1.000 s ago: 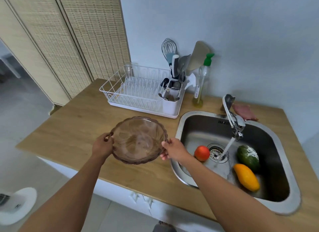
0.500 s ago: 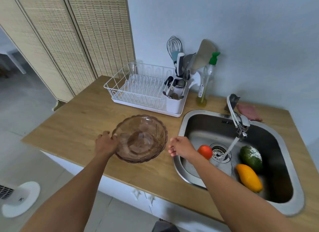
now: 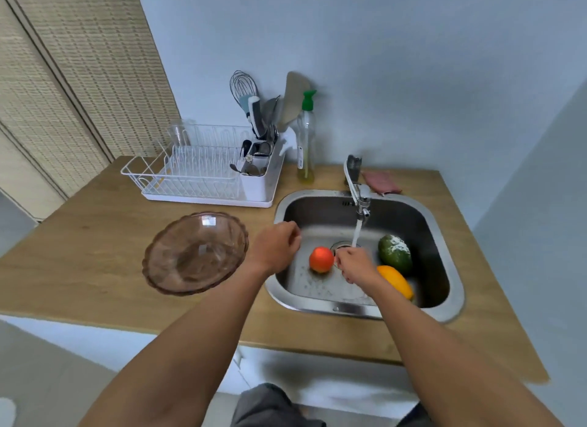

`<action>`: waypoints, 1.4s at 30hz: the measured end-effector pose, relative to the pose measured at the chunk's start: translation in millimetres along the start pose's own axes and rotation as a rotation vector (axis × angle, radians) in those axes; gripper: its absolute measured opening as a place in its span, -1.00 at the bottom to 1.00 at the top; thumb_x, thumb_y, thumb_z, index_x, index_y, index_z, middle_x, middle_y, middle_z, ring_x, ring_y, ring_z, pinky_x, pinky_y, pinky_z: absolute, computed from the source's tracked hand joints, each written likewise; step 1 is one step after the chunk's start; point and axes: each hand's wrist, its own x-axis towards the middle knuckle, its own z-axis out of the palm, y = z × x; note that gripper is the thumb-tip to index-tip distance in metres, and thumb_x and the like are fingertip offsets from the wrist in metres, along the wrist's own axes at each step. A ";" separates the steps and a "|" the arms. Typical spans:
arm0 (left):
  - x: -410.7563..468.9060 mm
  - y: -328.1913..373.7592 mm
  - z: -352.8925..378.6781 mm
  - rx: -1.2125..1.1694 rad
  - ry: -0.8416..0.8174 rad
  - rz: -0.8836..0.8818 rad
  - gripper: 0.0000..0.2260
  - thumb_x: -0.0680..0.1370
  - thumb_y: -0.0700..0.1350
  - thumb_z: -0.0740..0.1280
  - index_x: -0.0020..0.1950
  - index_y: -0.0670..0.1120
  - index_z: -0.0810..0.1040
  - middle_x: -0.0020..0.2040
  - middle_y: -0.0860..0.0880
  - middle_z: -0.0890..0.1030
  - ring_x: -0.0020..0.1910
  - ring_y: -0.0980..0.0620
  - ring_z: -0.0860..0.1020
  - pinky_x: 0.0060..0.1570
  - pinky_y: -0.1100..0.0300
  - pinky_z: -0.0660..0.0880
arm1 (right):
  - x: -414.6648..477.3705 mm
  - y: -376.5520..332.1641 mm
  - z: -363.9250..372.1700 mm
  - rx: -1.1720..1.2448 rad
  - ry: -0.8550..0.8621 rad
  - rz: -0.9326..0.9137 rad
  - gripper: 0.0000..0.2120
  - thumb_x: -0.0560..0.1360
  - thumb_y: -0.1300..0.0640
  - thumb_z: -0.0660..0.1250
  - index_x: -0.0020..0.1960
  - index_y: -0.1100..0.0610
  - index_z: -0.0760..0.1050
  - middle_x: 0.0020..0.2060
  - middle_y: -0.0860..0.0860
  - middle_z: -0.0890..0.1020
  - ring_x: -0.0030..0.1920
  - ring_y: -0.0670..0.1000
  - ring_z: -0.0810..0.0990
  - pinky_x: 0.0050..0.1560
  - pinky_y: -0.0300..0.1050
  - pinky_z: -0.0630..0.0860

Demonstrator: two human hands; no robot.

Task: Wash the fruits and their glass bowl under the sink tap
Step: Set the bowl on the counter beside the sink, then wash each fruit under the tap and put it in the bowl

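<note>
Head view: the sink holds three fruits under a running tap; the glass bowl sits empty on the counter. The left hand is loosely curled, empty. The right hand is under the stream, beside the tomato, grip unclear. Wet fruit may slip.

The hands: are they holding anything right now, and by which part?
Nothing is held. The left hand hovers empty at the sink's edge; the right hand is under the tap water beside the red fruit.
</note>
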 end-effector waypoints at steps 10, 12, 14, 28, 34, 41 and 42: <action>19.8 29.9 61.2 -0.050 -0.199 -0.103 -0.81 0.52 0.00 0.26 0.07 -0.01 0.57 -0.02 -0.06 0.67 -0.07 -0.08 0.61 -0.04 0.05 0.56 | -10.4 22.0 -47.8 -0.134 0.081 -0.103 -0.65 0.57 0.10 0.18 -0.38 0.14 0.32 -0.48 0.04 0.36 -0.40 0.00 0.28 -0.35 -0.07 0.16; 27.6 28.1 73.4 -0.060 -0.243 -0.143 -0.76 0.52 0.00 0.26 0.16 -0.01 0.52 0.03 -0.09 0.66 -0.03 -0.12 0.61 0.00 0.02 0.55 | -6.0 26.9 -51.6 -0.167 0.075 -0.104 -0.65 0.57 0.07 0.19 -0.35 0.19 0.39 -0.45 0.05 0.40 -0.39 0.01 0.32 -0.37 -0.08 0.19; 35.2 24.8 89.2 -0.065 -0.291 -0.181 -0.70 0.52 0.00 0.27 0.24 -0.01 0.46 0.11 -0.12 0.63 0.02 -0.15 0.59 0.05 -0.01 0.53 | 1.1 36.4 -51.7 -0.180 0.048 -0.082 -0.64 0.58 0.07 0.19 -0.27 0.29 0.49 -0.43 0.05 0.44 -0.41 -0.01 0.34 -0.39 -0.11 0.23; 79.8 -1.5 176.3 -0.101 -0.378 -0.459 -0.27 0.46 0.10 0.43 0.51 -0.01 0.16 0.42 -0.17 0.25 0.34 -0.24 0.39 0.28 -0.11 0.39 | 53.3 90.3 -39.3 -0.182 -0.078 0.025 -0.70 0.59 0.06 0.24 -0.20 0.21 0.58 -0.20 0.03 0.68 -0.19 0.00 0.59 -0.21 -0.11 0.46; 80.5 -2.7 191.9 -0.052 -0.380 -0.476 -0.31 0.47 0.10 0.43 0.47 -0.01 0.15 0.35 -0.15 0.35 0.26 -0.25 0.48 0.19 -0.08 0.45 | 65.1 102.1 -43.5 -0.174 -0.100 0.043 -0.69 0.60 0.04 0.22 -0.22 0.18 0.55 -0.20 -0.02 0.65 -0.14 0.00 0.60 -0.18 -0.14 0.46; 83.2 6.0 186.6 -0.545 -0.376 -0.573 -0.35 0.37 0.09 0.52 0.38 -0.01 0.35 0.20 -0.11 0.52 0.11 -0.16 0.56 0.09 -0.01 0.56 | 65.5 114.6 -52.7 -0.086 -0.015 0.100 -0.72 0.59 -0.04 0.19 -0.23 0.04 0.48 -0.31 -0.04 0.58 -0.23 0.05 0.56 -0.07 0.05 0.54; 83.0 10.6 182.8 -0.652 -0.405 -0.584 -0.37 0.40 0.08 0.51 0.38 -0.02 0.35 0.19 -0.11 0.53 0.05 -0.13 0.58 -0.01 0.03 0.58 | 66.6 114.1 -53.7 -0.048 0.024 0.111 -0.74 0.58 -0.06 0.19 -0.22 0.03 0.46 -0.30 -0.02 0.57 -0.22 0.08 0.56 -0.05 0.10 0.57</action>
